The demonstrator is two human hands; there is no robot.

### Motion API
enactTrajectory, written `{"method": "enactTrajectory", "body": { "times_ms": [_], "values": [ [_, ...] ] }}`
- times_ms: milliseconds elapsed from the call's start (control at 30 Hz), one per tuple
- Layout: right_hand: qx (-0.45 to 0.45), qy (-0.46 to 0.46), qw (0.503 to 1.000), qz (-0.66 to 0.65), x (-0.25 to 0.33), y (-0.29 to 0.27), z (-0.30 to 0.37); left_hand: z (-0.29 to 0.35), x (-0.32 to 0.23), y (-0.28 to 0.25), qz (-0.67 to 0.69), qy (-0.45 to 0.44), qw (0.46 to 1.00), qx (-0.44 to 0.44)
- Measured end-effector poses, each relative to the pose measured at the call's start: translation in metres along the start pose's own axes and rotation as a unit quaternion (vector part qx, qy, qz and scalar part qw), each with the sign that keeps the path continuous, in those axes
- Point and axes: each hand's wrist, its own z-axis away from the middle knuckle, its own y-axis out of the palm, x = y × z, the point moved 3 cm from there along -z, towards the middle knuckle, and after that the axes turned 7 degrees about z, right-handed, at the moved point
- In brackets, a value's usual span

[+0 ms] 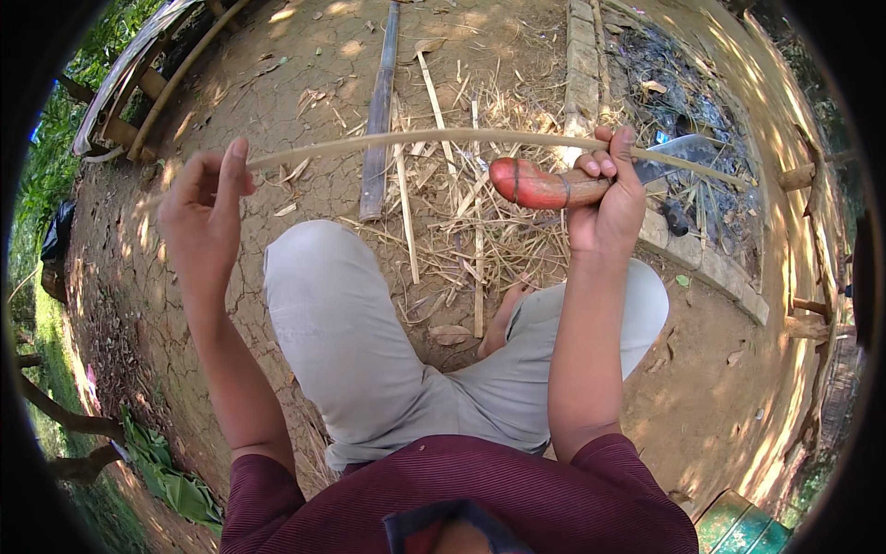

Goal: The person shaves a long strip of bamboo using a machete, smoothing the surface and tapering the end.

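Right hand and left hand are both raised in front of the seated person's knees: the right closes its lower fingers on a knife and has thumb and forefinger at a long pale strip, while the left is loosely curled at the strip's other end, too blurred to tell whether it pinches it. Around and below them spreads cracked brown ground, the largest thing in view. On the right side of it lies a blackened ash bed, edged by a low brick border. Grey trousers cover the bent legs, and a maroon shirt fills the lower edge. Part of a green container shows at the lower right. Ahead of the left knee, a dark, long split pole lies on the ground. The strip runs from hand to hand above the ground in a shallow bow, its right end reaching past the right hand. The knife has its rounded red-brown handle toward the left and its grey blade toward the right, over the ash bed. Pale shavings litter the ground between and beyond the knees; smallest is a dry brown leaf near a bare foot.
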Motion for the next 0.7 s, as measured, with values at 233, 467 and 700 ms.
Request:
{"method": "enactTrajectory", "body": {
  "times_ms": [233, 467, 700],
  "values": [
    [0.086, -0.027, 0.995, 0.046, 0.007, 0.053, -0.020, -0.036, -0.001, 0.048, -0.118, 0.137, 0.942, 0.282],
    [0.199, -0.015, 0.942, 0.269, -0.021, 0.092, -0.074, 0.005, 0.068, 0.096, 0.269, -0.070, 0.879, 0.386],
    [0.175, 0.114, 0.809, 0.549, -0.093, 0.051, -0.096, -0.003, 0.245, 0.162, 0.284, -0.194, 0.895, 0.285]
  ]
}}
